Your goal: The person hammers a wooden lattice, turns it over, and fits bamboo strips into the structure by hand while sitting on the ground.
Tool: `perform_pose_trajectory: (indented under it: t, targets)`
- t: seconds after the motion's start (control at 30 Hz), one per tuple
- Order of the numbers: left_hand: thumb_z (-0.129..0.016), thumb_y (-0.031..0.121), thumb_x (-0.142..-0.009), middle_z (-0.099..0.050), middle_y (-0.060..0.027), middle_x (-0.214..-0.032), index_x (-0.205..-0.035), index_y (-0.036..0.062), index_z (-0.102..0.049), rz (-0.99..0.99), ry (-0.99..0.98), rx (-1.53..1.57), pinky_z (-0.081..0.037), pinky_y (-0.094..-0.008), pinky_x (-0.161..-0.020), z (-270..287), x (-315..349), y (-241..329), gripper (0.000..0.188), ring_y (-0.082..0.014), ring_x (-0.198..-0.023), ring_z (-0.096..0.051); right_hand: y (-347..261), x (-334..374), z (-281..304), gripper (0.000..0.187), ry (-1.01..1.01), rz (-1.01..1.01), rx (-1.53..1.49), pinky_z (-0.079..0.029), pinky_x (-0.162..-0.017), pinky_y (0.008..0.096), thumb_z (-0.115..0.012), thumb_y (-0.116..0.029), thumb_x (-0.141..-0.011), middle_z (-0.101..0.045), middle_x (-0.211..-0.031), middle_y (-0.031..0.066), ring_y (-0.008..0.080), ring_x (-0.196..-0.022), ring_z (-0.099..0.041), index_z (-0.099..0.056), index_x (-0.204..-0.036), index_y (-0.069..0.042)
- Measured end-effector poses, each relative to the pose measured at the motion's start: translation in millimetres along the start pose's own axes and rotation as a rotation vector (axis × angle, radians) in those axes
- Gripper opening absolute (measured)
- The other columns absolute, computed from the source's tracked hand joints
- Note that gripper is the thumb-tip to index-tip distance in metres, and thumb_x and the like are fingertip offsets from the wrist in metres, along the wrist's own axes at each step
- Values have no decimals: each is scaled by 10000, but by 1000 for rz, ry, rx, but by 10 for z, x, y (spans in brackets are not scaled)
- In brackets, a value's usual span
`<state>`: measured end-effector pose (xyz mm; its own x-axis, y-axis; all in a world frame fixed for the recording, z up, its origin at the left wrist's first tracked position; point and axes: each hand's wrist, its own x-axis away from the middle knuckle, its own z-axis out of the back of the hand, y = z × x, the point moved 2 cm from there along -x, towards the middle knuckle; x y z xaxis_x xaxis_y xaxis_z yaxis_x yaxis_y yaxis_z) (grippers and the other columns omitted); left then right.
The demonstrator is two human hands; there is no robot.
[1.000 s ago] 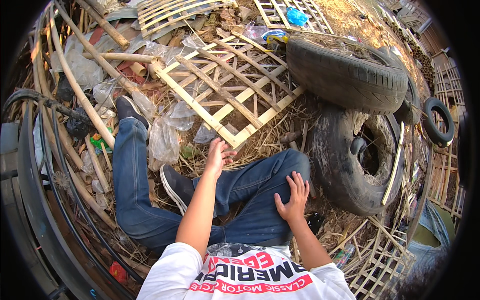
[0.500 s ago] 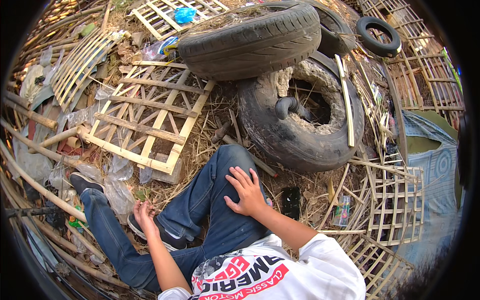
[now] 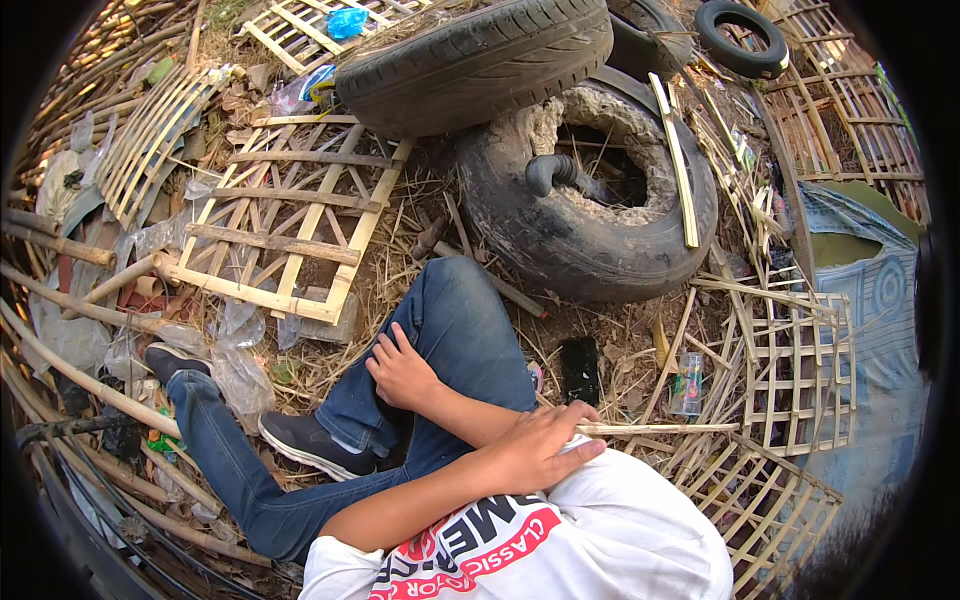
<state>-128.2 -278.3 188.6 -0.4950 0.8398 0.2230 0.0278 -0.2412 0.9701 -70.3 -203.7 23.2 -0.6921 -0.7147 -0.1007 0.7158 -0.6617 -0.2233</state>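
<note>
My left hand (image 3: 540,447) lies across my right arm near the white sleeve, its thumb spread from the fingers. Under it, my right forearm crosses my raised knee, and my right hand (image 3: 398,372) rests open on the blue jeans (image 3: 470,310), fingers apart. Neither hand holds anything that I can see. A thin split bamboo stick (image 3: 660,429) lies just beyond my left fingertips; I cannot tell whether they touch it. On the ground past my knee lies a flat black rectangular object (image 3: 578,370). A dark sneaker (image 3: 315,445) shows below my right hand.
A large worn tyre (image 3: 580,270) lies ahead, with another tyre (image 3: 480,75) leaning on it and a small tyre (image 3: 742,38) behind. Bamboo lattice panels (image 3: 270,240) lie left and more lattice (image 3: 800,370) right. Bamboo poles, plastic bags and blue cloth (image 3: 870,330) lie around.
My left hand has moved from beside my shin across to my right arm. My right hand has slid off the knee top, leftward onto the leg. The view has shifted slightly.
</note>
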Motion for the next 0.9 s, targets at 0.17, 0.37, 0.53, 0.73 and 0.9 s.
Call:
perform_pose_trajectory:
  t: [0.17, 0.37, 0.53, 0.73, 0.9]
  targets:
    - [-498, 586, -906, -616, -262, -1124, -1272, 3, -475, 281, 84, -447, -399, -473, -961, 270, -34, -432, 688, -406, -1098, -549, 22, -18, -114, 443, -100, -24, 42, -215, -1132, 556, -681, -364, -734, -621, -1062, 138, 313, -1168, -519, -644, -1030, -37]
    - [-516, 488, -937, -527, -152, -938, -1305, 25, -439, 11, -67, 89, -416, -382, -817, 47, -40, 55, 596, -267, -887, -518, -44, -57, -78, 335, 106, -14, -156, -308, -1078, 507, -693, -285, -722, -612, -988, 132, 307, -1051, -556, -640, -951, -47]
    - [-711, 250, -830, -509, -73, -1018, -1317, 23, -443, -189, 146, 206, -394, -311, -899, 345, 461, 137, 600, -164, -1002, -501, 695, -107, 898, 135, 720, -247, -544, -487, -756, 391, -669, -40, -701, -612, -866, 113, 303, -826, -595, -604, -820, -36]
    - [-600, 191, -886, -537, -60, -1027, -1242, 18, -463, -90, 977, 690, -413, -289, -841, 1038, 1388, -833, 419, -176, -992, -554, 2028, 124, 349, 200, 181, -795, -395, -518, -783, 475, -540, -86, -862, -642, -979, 272, 422, -897, -636, -598, -1015, 28]
    - [-580, 209, -917, -525, -65, -1035, -1259, 25, -452, -16, 1309, 500, -415, -281, -833, 1292, 1862, -901, 409, -173, -995, -547, 2350, -253, -282, 262, 57, -1082, -436, -500, -834, 492, -570, -106, -872, -640, -1034, 266, 412, -996, -619, -581, -1077, 57]
